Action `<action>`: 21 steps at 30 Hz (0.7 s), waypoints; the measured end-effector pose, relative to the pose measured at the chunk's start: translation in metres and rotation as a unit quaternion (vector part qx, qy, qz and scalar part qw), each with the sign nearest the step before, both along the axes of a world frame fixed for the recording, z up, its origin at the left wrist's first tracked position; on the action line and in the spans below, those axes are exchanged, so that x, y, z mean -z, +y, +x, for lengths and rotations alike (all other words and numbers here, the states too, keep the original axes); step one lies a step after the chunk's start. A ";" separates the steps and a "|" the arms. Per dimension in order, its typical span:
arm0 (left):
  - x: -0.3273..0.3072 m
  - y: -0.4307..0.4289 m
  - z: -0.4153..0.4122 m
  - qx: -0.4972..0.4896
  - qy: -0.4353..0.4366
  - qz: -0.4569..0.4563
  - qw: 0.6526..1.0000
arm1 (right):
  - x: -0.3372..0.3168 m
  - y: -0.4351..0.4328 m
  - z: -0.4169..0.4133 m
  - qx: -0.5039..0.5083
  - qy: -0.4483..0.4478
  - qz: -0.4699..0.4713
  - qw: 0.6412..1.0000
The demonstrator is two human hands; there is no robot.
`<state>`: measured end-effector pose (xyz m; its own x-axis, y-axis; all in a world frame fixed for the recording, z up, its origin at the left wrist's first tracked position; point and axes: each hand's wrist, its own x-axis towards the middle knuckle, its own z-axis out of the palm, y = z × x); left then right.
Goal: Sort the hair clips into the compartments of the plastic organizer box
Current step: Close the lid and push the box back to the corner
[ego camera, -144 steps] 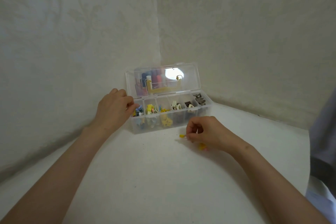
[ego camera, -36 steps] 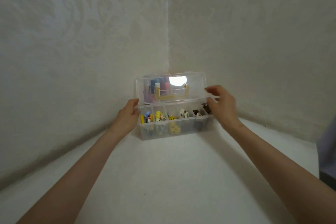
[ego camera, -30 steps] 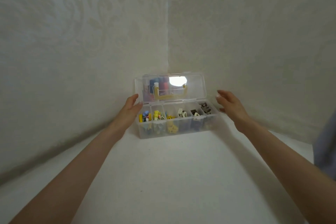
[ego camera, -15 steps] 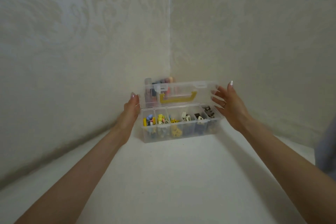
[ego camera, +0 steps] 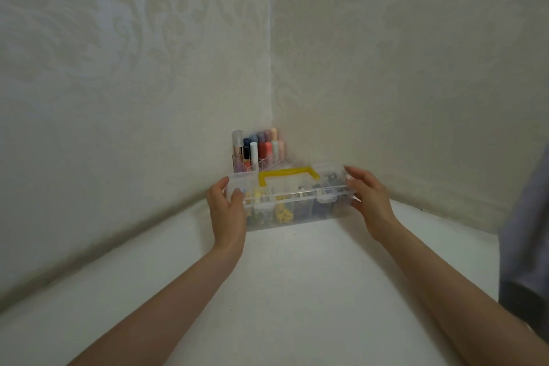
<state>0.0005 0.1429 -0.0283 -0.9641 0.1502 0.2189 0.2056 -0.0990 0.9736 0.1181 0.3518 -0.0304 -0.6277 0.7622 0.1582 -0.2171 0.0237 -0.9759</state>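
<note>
Two hands clasp the shut clear plastic organizer box [ego camera: 300, 217] at mid-frame on the white table [ego camera: 297, 291]: left hand [ego camera: 227, 212] wraps one end, right hand [ego camera: 370, 202] the other; coloured hair clips [ego camera: 282, 215] lie inside.

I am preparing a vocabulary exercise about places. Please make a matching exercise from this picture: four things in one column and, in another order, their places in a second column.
Things
1. yellow handle
2. left hand
3. right hand
4. coloured cosmetic tubes

Places
A. in the wall corner, behind the plastic organizer box
B. at the box's right end
C. on the box's lid
D. at the box's left end

Pairs: 1-C, 2-D, 3-B, 4-A
</note>
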 end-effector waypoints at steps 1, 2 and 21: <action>-0.001 0.000 0.001 -0.004 0.004 0.001 1.000 | -0.001 -0.001 0.001 -0.008 0.001 0.000 1.000; -0.002 -0.001 0.002 -0.005 0.010 -0.001 1.000 | -0.002 0.000 0.001 -0.014 0.000 0.004 1.000; 0.004 -0.011 0.003 0.024 0.185 -0.217 0.958 | 0.006 -0.013 0.012 0.034 -0.116 0.230 0.966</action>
<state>0.0035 0.1323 -0.0323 -0.8224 0.3469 0.4508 0.5496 0.2800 0.7871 0.1299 0.3384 -0.0367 -0.6381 0.6851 0.3514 0.0223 0.4726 -0.8810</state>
